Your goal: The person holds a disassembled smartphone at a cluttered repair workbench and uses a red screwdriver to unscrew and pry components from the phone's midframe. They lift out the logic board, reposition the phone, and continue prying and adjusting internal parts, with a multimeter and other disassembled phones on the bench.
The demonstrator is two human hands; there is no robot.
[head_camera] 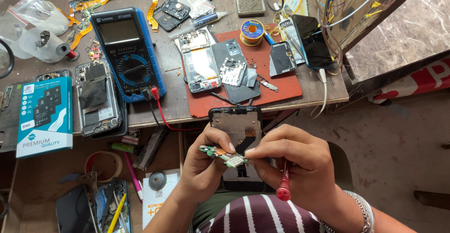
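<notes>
A small green circuit board (224, 155) sits between both hands, just above an open phone frame (236, 126) that rests in the person's lap, near the edge of the desk (173, 106). The left hand (206, 160) has its fingers pressed together on the left end of the board, pinching it. The right hand (293, 160) pinches the other end with its fingertips and also holds a red screwdriver (284, 186) tucked in the palm, handle pointing down. On the desk behind lie a blue meter (127, 50), a red mat (262, 80) with phone parts, and a blue box (44, 116).
</notes>
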